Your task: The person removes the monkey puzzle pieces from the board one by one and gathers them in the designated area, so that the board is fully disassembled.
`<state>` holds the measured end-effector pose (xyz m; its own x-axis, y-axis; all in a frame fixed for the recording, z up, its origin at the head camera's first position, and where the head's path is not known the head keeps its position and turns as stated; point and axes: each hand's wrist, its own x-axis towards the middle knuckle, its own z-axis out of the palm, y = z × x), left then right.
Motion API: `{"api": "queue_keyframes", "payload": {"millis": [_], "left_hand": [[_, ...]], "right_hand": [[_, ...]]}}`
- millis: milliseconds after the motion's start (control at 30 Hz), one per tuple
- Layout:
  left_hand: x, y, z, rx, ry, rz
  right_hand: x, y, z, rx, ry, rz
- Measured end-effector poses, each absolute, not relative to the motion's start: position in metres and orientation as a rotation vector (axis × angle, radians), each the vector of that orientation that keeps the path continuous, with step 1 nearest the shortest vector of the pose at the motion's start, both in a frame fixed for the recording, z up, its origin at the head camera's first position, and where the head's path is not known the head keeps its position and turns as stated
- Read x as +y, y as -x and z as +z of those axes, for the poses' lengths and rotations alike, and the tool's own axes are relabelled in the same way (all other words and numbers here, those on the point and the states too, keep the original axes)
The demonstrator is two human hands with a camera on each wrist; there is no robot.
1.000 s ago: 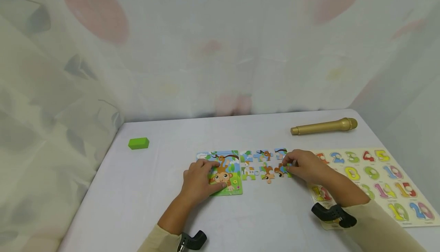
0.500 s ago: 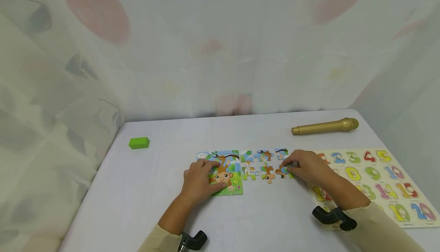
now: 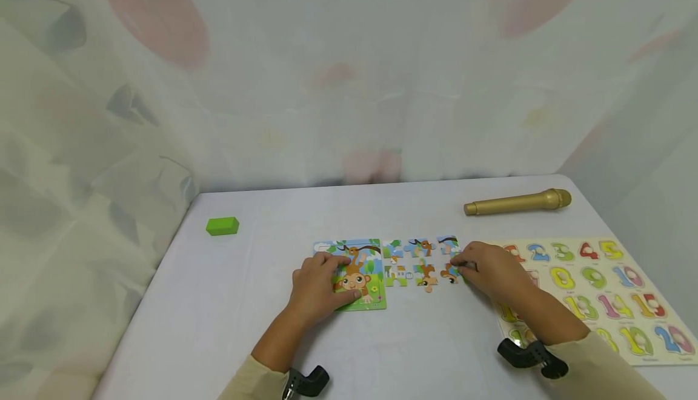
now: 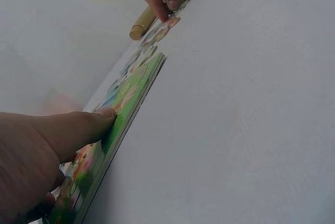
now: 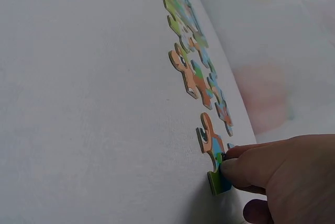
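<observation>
My left hand (image 3: 319, 283) rests on the monkey puzzle board (image 3: 375, 299), its thumb and index finger spread over the picture. The left wrist view shows the thumb (image 4: 99, 122) pressing near the board's edge. To the right, several loose jigsaw pieces (image 3: 427, 271) lie in two rows on the white table. My right hand (image 3: 493, 270) pinches the right side of the lower-right jigsaw piece (image 3: 449, 274), which has brown, blue and green on it. In the right wrist view, thumb and fingers (image 5: 233, 169) cover part of this piece (image 5: 207, 135), low at the table surface.
A gold microphone (image 3: 518, 202) lies at the back right. The number puzzle board (image 3: 591, 321) spreads under and beyond my right forearm. A green block (image 3: 222, 226) sits at the left. Patterned cloth (image 3: 349, 73) hangs behind the table.
My right hand has shifted slightly right and towards me, and the lower-right jigsaw piece has moved a little with it. The left hand stays on the board.
</observation>
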<state>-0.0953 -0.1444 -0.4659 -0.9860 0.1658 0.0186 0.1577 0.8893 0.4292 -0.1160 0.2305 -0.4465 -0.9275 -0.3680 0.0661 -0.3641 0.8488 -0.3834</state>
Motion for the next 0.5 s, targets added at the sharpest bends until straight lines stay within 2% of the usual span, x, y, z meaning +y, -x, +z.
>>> {"api": "queue_keyframes", "payload": {"millis": [300,500], "left_hand": [[-0.146,0.091,-0.464,3.052,-0.343,0.630],[-0.145,0.089,-0.463,3.062,-0.374,0.615]], "right_hand": [[0.227,0.111,-0.441,3.048,0.523,-0.788],[0.220,0.110,-0.436,3.011,0.589,-0.966]]}}
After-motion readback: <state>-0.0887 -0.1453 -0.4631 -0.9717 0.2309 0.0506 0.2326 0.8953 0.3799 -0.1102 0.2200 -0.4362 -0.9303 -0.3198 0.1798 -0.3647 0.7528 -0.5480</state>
